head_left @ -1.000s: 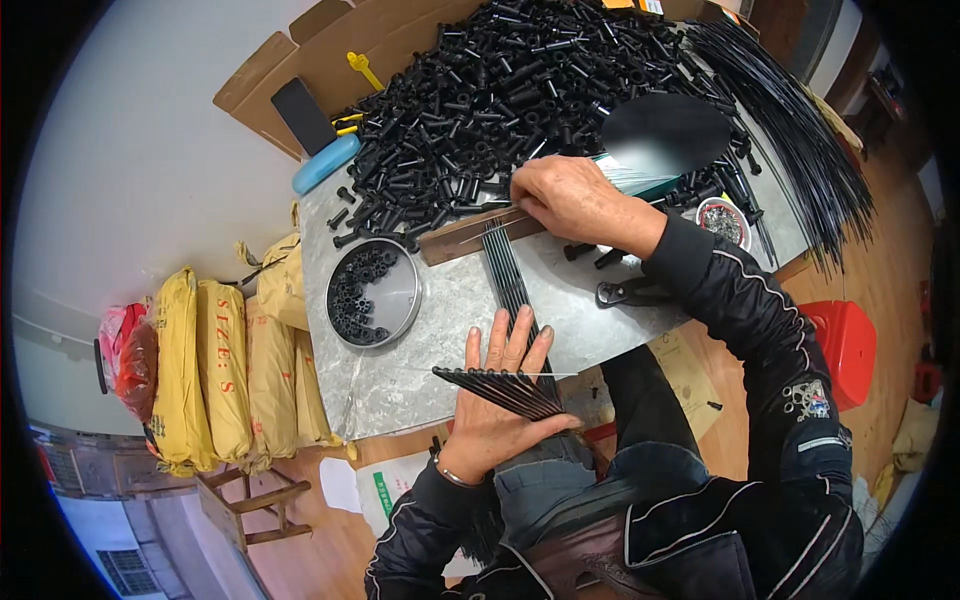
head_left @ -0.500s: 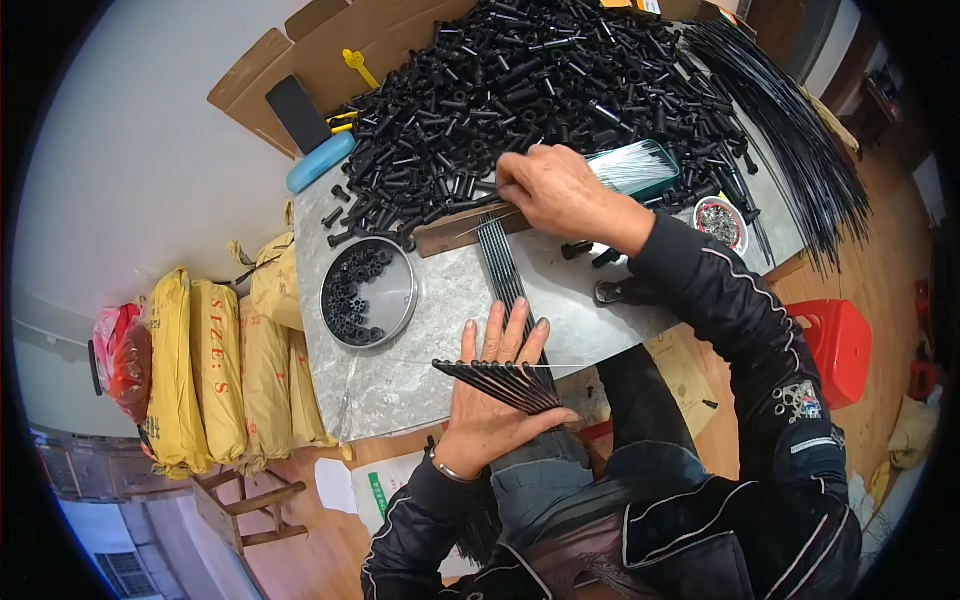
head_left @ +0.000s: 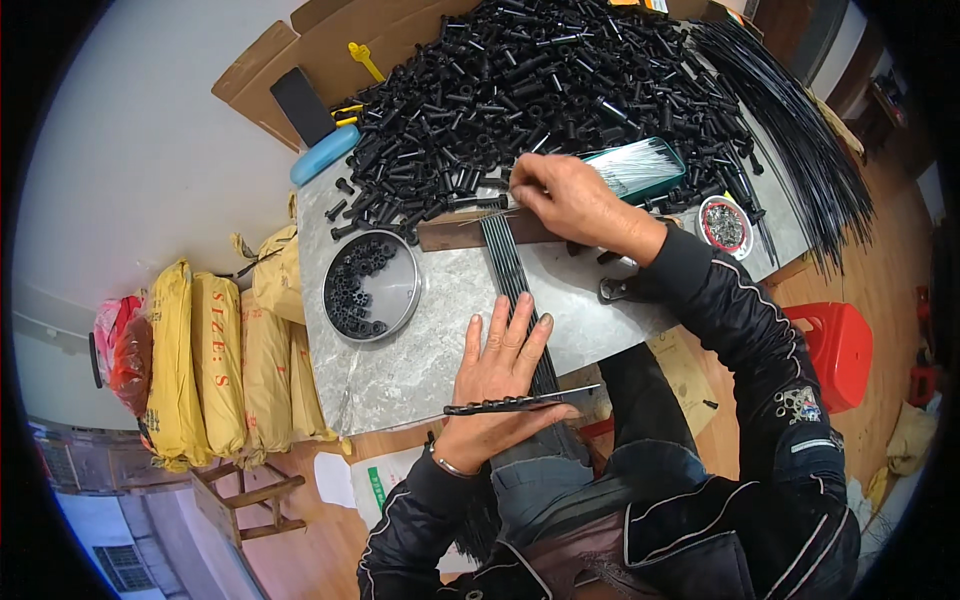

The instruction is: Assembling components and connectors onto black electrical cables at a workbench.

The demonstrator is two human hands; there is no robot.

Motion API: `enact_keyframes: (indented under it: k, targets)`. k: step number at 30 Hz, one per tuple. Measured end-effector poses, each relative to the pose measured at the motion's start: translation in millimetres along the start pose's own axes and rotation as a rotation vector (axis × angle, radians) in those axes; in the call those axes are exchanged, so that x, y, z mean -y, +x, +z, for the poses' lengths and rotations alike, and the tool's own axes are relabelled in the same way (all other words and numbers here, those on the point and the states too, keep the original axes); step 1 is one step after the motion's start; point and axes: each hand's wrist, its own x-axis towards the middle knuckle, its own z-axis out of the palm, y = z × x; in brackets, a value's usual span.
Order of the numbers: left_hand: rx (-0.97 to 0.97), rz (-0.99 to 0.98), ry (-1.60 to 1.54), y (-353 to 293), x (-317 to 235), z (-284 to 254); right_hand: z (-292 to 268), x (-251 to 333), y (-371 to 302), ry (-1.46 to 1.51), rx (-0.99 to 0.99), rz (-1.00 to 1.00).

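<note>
My left hand [head_left: 496, 362] lies flat with its fingers stretched out over a band of thin black rods [head_left: 506, 262]. A row of black rod ends [head_left: 490, 405] crosses in front of this hand, near the thumb; a thin pale wire [head_left: 582, 389] sticks out to its right. My right hand [head_left: 585, 198] is closed in a pinch at the far end of the band. A thin light wire seems to run from its fingertips, over a brown wooden block [head_left: 450, 234]; the fingers partly hide it.
Black plastic tube-like parts [head_left: 520, 90] are heaped at the back. A teal box [head_left: 668, 180] holds pale wires. A round tin [head_left: 414, 290] contains small black pieces. Pliers-like handles [head_left: 615, 290], a small tub [head_left: 724, 226] and long black rods [head_left: 800, 130] stand on the right.
The fanned rod ends by my left hand have swung down toward me and now look nearly edge-on. My right hand has shifted slightly right and nearer, still pinched.
</note>
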Motion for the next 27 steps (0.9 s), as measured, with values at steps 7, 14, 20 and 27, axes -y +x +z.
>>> enact_keyframes:
  k: [7,14,20,27]
  targets:
    - [0.01,-0.008,-0.001,-1,-1,-2,-16,2,6,-0.302,0.064,-0.189]
    - [0.007,0.009,-0.001,-3,2,3,-9,-2,2,-0.332,0.13,-0.126]
    - [-0.002,-0.013,0.003,-2,0,2,-11,-5,5,-0.298,0.155,-0.112]
    - [0.0,-0.017,-0.015,-3,1,2,-9,-5,6,-0.304,0.159,-0.118]
